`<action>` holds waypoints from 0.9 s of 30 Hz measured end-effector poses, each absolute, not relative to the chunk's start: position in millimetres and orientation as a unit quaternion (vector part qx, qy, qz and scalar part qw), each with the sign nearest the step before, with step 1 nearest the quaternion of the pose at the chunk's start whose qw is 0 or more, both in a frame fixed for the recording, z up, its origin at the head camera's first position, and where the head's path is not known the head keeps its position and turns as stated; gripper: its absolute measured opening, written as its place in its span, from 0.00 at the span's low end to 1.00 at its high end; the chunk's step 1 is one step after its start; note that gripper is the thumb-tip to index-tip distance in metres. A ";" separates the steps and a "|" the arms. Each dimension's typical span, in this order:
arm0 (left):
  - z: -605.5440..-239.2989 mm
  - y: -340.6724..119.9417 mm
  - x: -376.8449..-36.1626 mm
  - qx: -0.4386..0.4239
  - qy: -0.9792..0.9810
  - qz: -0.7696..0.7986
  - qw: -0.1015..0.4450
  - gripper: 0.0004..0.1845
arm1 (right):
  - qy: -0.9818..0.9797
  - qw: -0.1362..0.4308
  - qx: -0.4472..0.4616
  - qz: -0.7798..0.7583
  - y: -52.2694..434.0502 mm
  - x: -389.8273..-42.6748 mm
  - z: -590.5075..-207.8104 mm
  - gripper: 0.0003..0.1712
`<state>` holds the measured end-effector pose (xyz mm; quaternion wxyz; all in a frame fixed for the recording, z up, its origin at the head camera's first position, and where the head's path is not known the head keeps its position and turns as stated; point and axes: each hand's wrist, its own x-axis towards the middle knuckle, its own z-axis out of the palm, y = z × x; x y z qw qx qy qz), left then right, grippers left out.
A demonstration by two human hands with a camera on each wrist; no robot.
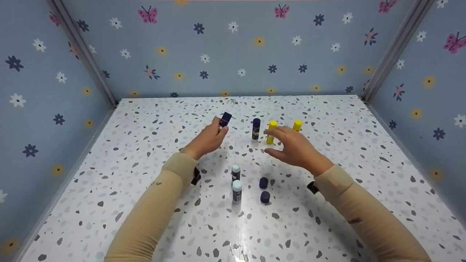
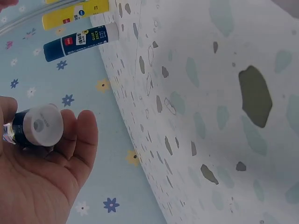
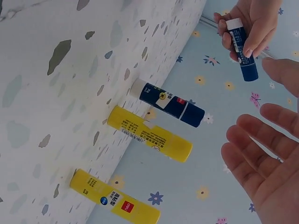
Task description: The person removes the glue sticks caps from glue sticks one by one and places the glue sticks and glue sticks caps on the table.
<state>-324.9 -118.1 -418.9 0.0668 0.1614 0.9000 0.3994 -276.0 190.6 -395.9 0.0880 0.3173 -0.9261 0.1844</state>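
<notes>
Navy glue stick (image 1: 225,119) sits pinched in the fingers of the left hand (image 1: 208,139), lifted off the speckled tabletop (image 1: 145,145); the right hand (image 1: 296,149) hovers with fingers spread and holding nothing, just in front of an upright navy stick (image 1: 256,128) and two yellow sticks (image 1: 271,131); nearer the person stand two white-capped sticks (image 1: 236,185) and two navy caps (image 1: 264,189).

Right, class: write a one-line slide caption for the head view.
Left hand holds a navy glue stick; open right hand hovers by three upright sticks, one navy, two yellow.
</notes>
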 end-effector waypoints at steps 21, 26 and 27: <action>-409.6 -101.6 -310.6 0.262 0.951 0.166 0.017 0.19 | -0.924 0.105 0.317 0.187 175.5 -277.1 -391.9 0.31; -406.5 -93.5 -306.0 0.291 0.950 0.108 -0.026 0.17 | -0.921 0.110 0.325 0.187 172.3 -279.0 -393.5 0.31; -406.2 -91.9 -305.1 0.297 0.949 0.097 -0.034 0.16 | -0.921 0.109 0.324 0.188 171.6 -279.4 -393.9 0.31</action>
